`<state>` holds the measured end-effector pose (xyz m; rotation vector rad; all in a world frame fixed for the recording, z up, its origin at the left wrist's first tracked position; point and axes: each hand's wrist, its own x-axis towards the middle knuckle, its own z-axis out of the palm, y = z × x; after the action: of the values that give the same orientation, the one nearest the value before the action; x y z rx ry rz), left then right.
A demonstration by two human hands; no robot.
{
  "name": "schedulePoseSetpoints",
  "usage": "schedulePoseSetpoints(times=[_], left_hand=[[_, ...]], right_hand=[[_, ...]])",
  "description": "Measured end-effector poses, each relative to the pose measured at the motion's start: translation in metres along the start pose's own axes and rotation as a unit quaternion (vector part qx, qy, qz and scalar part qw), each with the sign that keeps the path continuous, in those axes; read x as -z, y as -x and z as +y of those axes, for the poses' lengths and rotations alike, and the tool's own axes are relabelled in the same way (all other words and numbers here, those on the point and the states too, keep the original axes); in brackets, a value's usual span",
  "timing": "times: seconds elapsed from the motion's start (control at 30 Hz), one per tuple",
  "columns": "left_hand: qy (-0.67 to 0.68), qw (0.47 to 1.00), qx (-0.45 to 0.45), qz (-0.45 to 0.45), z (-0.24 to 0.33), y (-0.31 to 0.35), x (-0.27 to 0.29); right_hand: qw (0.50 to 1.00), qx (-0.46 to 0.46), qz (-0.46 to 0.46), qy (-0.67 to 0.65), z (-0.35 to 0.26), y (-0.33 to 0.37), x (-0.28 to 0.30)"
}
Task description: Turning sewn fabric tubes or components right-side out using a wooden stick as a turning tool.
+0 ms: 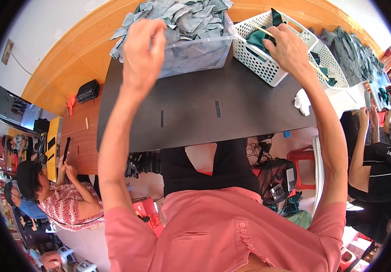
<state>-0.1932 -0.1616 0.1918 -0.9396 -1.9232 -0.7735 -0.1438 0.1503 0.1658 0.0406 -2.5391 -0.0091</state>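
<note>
My left hand is raised in front of a clear plastic bin heaped with grey-green cloth pieces. Its fingers are curled, and whatever they may hold is hidden. At the right, my right hand reaches over a white perforated basket with dark green cloth inside. The fingers of that hand bend closed against a thin pale stick, which runs beneath it across two baskets. Whether they grip the stick or some cloth cannot be made out.
Both containers stand at the far side of a dark table. A second white basket and a grey cloth pile lie farther right, near a crumpled white wad. A person sits at left; another works at right.
</note>
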Motion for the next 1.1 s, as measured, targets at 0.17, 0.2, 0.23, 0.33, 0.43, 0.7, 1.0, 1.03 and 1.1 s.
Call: schedulePoseSetpoints(times=[0.17, 0.2, 0.23, 0.33, 0.43, 0.7, 1.0, 1.03, 1.1], left_hand=[[-0.052, 0.993, 0.035, -0.101, -0.062, -0.043, -0.017], [-0.045, 0.993, 0.032, -0.107, -0.066, -0.048, -0.022], [-0.046, 0.992, 0.024, -0.111, -0.067, -0.051, -0.028], [-0.033, 0.988, 0.038, -0.144, -0.076, -0.055, -0.032], [-0.085, 0.986, 0.011, -0.143, -0.093, -0.052, -0.020], [-0.043, 0.994, -0.089, -0.049, 0.040, -0.024, -0.014], [0.250, 0.946, -0.068, -0.193, 0.141, 0.017, -0.053], [0.281, 0.935, -0.047, -0.214, 0.145, 0.021, -0.064], [0.303, 0.909, -0.039, -0.284, 0.155, 0.028, -0.092]], right_hand=[[0.995, 0.036, 0.050, -0.083, -0.041, 0.027, 0.008], [0.994, 0.034, 0.045, -0.095, -0.044, 0.031, 0.005], [0.992, 0.034, 0.030, -0.116, -0.045, 0.037, 0.000], [0.980, 0.015, -0.066, -0.186, -0.055, 0.046, -0.017], [0.977, -0.006, -0.072, -0.199, -0.078, 0.055, -0.055], [0.983, -0.026, 0.017, -0.183, -0.073, 0.077, -0.106], [0.983, -0.032, 0.093, -0.157, -0.018, 0.114, -0.032], [0.984, -0.063, 0.095, -0.135, 0.000, 0.120, -0.025], [0.977, -0.132, 0.104, -0.129, 0.047, 0.135, -0.020]])
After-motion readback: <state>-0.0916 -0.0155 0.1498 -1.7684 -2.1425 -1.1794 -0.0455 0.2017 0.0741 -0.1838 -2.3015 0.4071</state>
